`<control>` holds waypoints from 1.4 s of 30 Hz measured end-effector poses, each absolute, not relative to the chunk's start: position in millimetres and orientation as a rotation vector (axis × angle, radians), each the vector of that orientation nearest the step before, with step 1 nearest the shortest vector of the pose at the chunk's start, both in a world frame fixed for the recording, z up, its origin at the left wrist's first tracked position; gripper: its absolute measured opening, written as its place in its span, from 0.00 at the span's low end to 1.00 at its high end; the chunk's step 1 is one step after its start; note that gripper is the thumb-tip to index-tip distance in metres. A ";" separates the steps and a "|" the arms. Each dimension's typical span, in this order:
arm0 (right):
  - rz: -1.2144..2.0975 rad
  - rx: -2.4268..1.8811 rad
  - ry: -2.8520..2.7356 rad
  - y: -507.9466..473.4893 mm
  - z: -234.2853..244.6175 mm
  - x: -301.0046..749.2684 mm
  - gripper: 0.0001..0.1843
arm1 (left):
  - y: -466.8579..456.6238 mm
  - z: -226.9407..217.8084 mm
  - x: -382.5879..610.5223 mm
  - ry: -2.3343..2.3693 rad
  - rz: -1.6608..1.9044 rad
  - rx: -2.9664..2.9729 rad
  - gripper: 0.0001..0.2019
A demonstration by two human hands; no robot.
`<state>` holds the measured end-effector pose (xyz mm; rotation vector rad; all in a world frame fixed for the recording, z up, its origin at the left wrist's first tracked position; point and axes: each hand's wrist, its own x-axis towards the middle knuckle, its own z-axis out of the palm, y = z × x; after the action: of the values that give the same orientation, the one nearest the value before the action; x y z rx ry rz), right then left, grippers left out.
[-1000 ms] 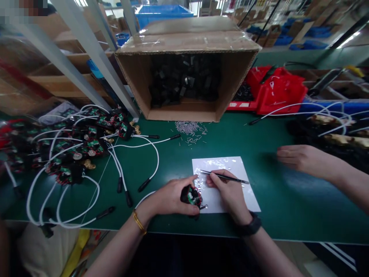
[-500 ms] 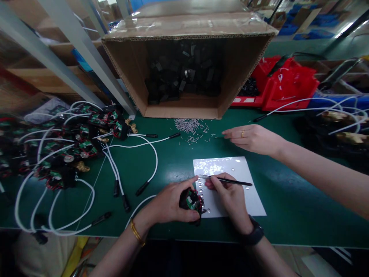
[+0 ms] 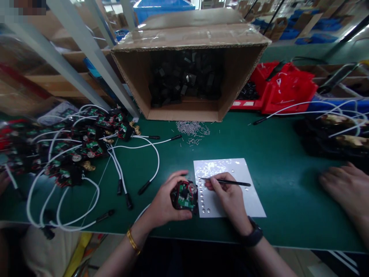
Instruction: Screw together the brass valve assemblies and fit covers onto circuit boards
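Note:
My left hand [image 3: 165, 202] grips a black housing [image 3: 186, 196] with a green circuit board, red wires and a small round clear part facing up. A white cable runs from under that hand toward the lower left. In my right hand [image 3: 229, 194] is a pair of black tweezers [image 3: 235, 182], pinched between thumb and fingers. Their tip points left, over the left edge of a white sheet [image 3: 227, 167]. Small clear round dots [image 3: 201, 191] stand in a column along that edge, with a few more elsewhere on the sheet.
Loose small screws or pins [image 3: 188, 127] lie before an open cardboard box [image 3: 184, 113] of black parts. Wired assemblies with white cables [image 3: 92, 148] crowd the left. Red bins [image 3: 288, 88] stand back right. A co-worker's hand [image 3: 343, 184] rests near black-and-gold parts [image 3: 343, 130] at right.
The co-worker's hand has moved from the loose pieces to the far right. My left hand has turned the housing so its board faces up. My right hand has barely moved with the tweezers.

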<state>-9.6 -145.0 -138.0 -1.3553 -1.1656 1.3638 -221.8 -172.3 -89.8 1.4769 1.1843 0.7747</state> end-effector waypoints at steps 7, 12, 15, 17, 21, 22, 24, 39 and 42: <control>1.409 -1.274 -1.062 -144.7 -138.2 -8.5 0.21 | -189.0 -107.6 -215.1 1.358 1.088 1.242 0.37; 1.544 -1.188 -0.860 -144.2 -120.2 -7.1 0.21 | -187.8 -108.7 -205.5 1.244 1.144 1.096 0.38; 1.726 -1.057 -0.668 -147.7 -96.9 -14.1 0.19 | -188.8 -108.7 -202.0 1.215 1.172 1.077 0.39; 1.802 -0.993 -0.627 -151.1 -83.7 -21.8 0.18 | -189.9 -110.5 -200.9 1.250 1.186 1.112 0.38; 1.759 -0.988 -0.675 -156.7 -75.4 -36.7 0.15 | -191.5 -113.8 -199.8 1.349 1.202 1.166 0.38; 1.749 -1.002 -0.698 -157.5 -76.1 -39.0 0.15 | -191.6 -113.8 -199.5 1.364 1.206 1.170 0.38; 1.741 -1.039 -0.733 -158.7 -78.1 -41.5 0.15 | -191.4 -113.1 -199.1 1.382 1.207 1.185 0.39; 1.598 -1.119 -0.744 -164.8 -82.2 -49.4 0.15 | -190.5 -111.2 -197.6 1.342 1.253 1.210 0.38; 1.584 -1.110 -0.759 -166.0 -83.4 -50.4 0.15 | -189.8 -111.1 -197.3 1.341 1.261 1.206 0.38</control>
<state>-50.4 -166.0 -83.4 -1.1102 -0.7590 1.5843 -197.3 -189.8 -111.1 1.2056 1.3412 1.2610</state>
